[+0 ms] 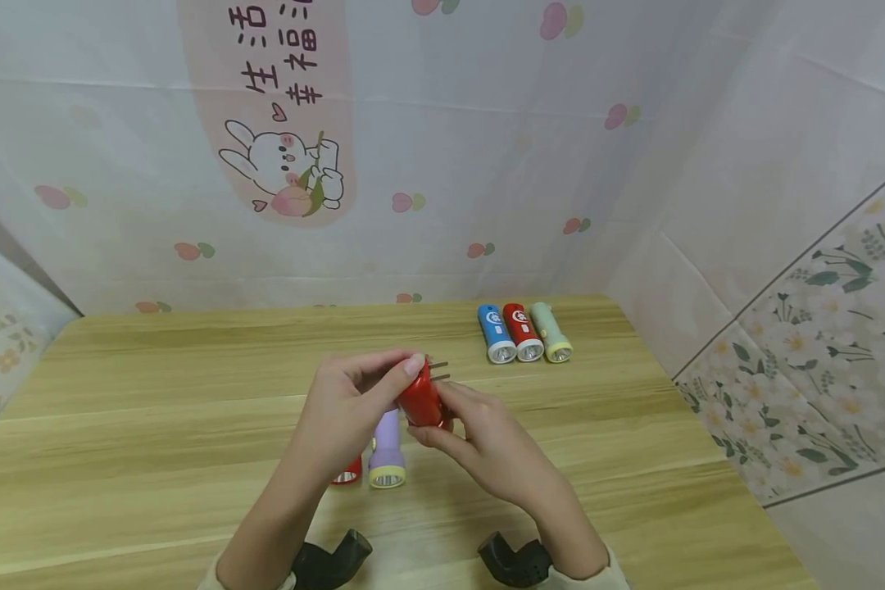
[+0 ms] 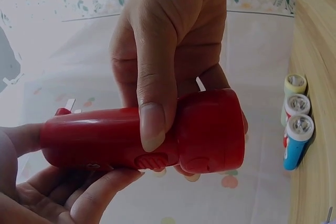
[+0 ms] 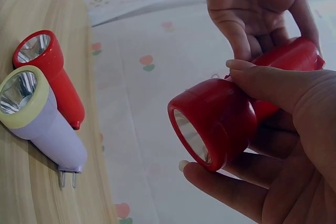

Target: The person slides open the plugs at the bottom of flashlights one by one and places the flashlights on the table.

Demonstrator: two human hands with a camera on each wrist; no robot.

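Between both hands is a red flashlight (image 1: pixel 419 401), held above the wooden table, its lens showing in the right wrist view. Two metal prongs (image 1: pixel 439 371) stick out near its tail. The left hand (image 1: pixel 347 401) holds the tail end, thumb on the side. Around the body by the head, the right hand (image 1: pixel 490 442) grips with thumb (image 2: pixel 152 124) and fingers. Below lie a purple flashlight (image 3: pixel 58 140) with a yellow rim and prongs out, and another red flashlight (image 3: pixel 55 72) next to it, partly hidden by the left arm in the head view.
At the back right of the table (image 1: pixel 192 393), blue (image 1: pixel 496 328), red (image 1: pixel 522 328) and pale green (image 1: pixel 550 328) flashlights lie in a row, lenses toward the front. A printed curtain (image 1: pixel 450 164) hangs behind. Black wrist mounts (image 1: pixel 332 564) show at the front.
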